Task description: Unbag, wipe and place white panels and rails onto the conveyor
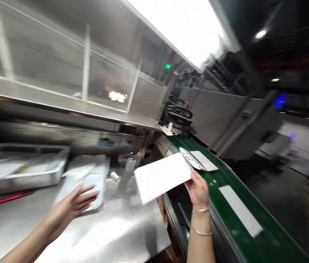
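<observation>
My right hand (198,190) grips the right edge of a white flat box (162,177), which it holds in the air between the metal table (110,237) and the green conveyor belt (269,233). My left hand (73,206) has its fingers stretched out and holds nothing, over the table beside a clear plastic bag (96,179). Just beyond my right hand, a white printed piece (191,159) and a white box (205,160) lie on the belt. Another long white box (240,210) rests nearer on the belt.
A grey tray (56,173) with plastic-wrapped items stands at the left, with a red pen-like stick (6,199) before it. Small white bottles (130,162) stand at the table's back. A metal shelf (88,109) hangs above. Machinery (180,113) sits at the belt's far end.
</observation>
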Motion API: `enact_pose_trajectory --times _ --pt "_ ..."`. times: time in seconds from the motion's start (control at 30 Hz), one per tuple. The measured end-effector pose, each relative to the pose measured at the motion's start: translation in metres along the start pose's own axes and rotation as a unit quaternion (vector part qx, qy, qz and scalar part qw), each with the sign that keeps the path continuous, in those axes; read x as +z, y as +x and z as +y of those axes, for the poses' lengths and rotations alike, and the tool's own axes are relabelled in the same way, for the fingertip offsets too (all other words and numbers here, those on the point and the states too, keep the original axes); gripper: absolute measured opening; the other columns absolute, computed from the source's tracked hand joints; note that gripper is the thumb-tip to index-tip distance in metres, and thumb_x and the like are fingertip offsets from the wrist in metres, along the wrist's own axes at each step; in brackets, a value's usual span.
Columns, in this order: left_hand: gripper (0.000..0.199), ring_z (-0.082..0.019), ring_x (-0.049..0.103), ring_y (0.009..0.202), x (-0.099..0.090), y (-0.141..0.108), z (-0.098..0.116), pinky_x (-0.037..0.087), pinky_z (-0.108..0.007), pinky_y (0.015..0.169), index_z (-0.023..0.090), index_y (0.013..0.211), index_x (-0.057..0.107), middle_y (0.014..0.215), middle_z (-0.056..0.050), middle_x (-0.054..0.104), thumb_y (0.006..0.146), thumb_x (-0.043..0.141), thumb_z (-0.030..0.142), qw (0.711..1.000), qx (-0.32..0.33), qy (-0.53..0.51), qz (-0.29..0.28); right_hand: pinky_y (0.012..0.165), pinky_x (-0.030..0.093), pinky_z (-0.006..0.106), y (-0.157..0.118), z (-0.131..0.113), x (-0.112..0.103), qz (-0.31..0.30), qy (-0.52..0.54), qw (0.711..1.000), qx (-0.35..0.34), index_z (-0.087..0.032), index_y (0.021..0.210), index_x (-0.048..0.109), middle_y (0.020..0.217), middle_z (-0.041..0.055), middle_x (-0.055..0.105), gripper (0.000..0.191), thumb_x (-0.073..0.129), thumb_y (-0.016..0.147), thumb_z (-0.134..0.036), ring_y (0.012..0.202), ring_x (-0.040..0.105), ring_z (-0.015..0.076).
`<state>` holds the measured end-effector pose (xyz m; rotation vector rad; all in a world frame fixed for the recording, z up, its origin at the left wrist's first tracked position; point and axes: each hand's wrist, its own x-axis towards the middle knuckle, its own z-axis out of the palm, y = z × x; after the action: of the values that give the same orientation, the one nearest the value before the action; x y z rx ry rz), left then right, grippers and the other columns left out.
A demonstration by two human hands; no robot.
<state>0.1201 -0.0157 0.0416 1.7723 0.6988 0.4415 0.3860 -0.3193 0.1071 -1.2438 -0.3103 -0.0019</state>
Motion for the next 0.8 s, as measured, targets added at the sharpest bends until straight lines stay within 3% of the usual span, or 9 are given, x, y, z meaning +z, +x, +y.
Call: enact_pose_trajectory --times 0.07,0.1,0.2,0.37,0.5,0.57,0.63,0.73,0.8 --pt "0.078 -0.024 0.057 0.109 -0.005 -0.014 0.012 0.043 -0.038 0.091 0.014 0.134 0.038 0.113 -0.012 0.065 0.082 0.019 0.069 0.936 -0.104 -0.291 -0.17 0.06 0.048 0.027 -0.015 0.028 0.073 -0.185 0.038 0.976 0.111 -0.012 0.097 0.068 0.087 0.0081 0.069 0.039 0.069 0.066 -0.036 0.071 0.061 0.0172" --pt "0.076 -0.026 0.059 0.106 -0.005 -0.023 0.017 0.043 -0.038 0.091 0.014 0.135 0.037 0.112 -0.014 0.066 0.082 0.024 0.067 0.902 -0.108 -0.364 -0.205 0.057 0.046 0.025 -0.027 0.041 0.105 -0.246 0.047 0.956 0.151 -0.012 0.095 0.068 0.081 0.0068 0.069 0.037 0.069 0.067 -0.035 0.066 0.059 0.0152" --pt "0.062 -0.027 0.066 0.088 0.0 -0.05 0.026 0.047 -0.037 0.08 0.014 0.132 0.041 0.1 -0.014 0.07 0.084 0.043 0.054 0.844 -0.129 -0.483 -0.194 0.048 0.04 0.022 -0.061 0.075 0.168 -0.337 0.044 0.916 0.215 -0.011 0.092 0.069 0.065 0.0025 0.066 0.036 0.069 0.067 -0.037 0.053 0.052 0.0109" --pt "0.059 -0.029 0.068 0.08 0.007 -0.075 0.012 0.051 -0.037 0.07 0.008 0.121 0.051 0.09 -0.014 0.071 0.08 0.053 0.051 0.779 -0.193 -0.588 -0.103 0.048 0.041 0.021 -0.082 0.11 0.206 -0.392 0.03 0.88 0.267 -0.013 0.094 0.069 0.071 0.0029 0.067 0.038 0.068 0.069 -0.042 0.055 0.054 0.0107" --pt "0.063 -0.031 0.067 0.08 0.002 -0.072 0.0 0.051 -0.038 0.068 0.006 0.116 0.055 0.089 -0.015 0.072 0.078 0.052 0.056 0.753 -0.202 -0.621 -0.075 0.073 0.049 0.03 -0.082 0.126 0.206 -0.391 -0.009 0.883 0.261 -0.015 0.116 0.058 0.105 0.0104 0.066 0.05 0.056 0.079 -0.049 0.09 0.061 0.0201" --pt "0.064 -0.032 0.067 0.083 0.0 -0.067 -0.003 0.051 -0.039 0.069 0.007 0.115 0.055 0.09 -0.015 0.071 0.077 0.052 0.059 0.744 -0.196 -0.635 -0.06 0.089 0.044 0.039 -0.09 0.127 0.198 -0.401 -0.096 0.893 0.181 -0.018 0.128 0.048 0.125 0.0123 0.054 0.054 0.047 0.084 -0.05 0.113 0.05 0.0258" --pt "0.065 -0.033 0.066 0.087 -0.001 -0.061 -0.005 0.051 -0.039 0.069 0.008 0.116 0.055 0.092 -0.015 0.071 0.077 0.052 0.059 0.735 -0.191 -0.649 -0.051 0.1 0.032 0.049 -0.107 0.125 0.186 -0.415 -0.225 0.881 0.018 -0.027 0.132 0.043 0.14 0.0089 0.037 0.051 0.041 0.087 -0.05 0.128 0.032 0.0308" --pt "0.059 -0.031 0.065 0.092 0.0 -0.053 -0.007 0.051 -0.036 0.072 0.009 0.116 0.055 0.095 -0.013 0.071 0.079 0.052 0.055 0.713 -0.174 -0.677 -0.046 0.102 0.012 0.063 -0.146 0.121 0.176 -0.447 -0.35 0.786 -0.244 -0.043 0.127 0.045 0.151 -0.0034 0.006 0.044 0.043 0.084 -0.054 0.134 0.01 0.0384" --pt "0.055 -0.029 0.064 0.095 0.001 -0.05 -0.007 0.05 -0.035 0.076 0.011 0.117 0.055 0.097 -0.011 0.071 0.08 0.053 0.052 0.704 -0.159 -0.692 -0.035 0.1 0.005 0.067 -0.165 0.119 0.178 -0.496 -0.377 0.714 -0.321 -0.048 0.127 0.041 0.151 -0.0054 -0.004 0.047 0.047 0.081 -0.057 0.134 0.008 0.0404"
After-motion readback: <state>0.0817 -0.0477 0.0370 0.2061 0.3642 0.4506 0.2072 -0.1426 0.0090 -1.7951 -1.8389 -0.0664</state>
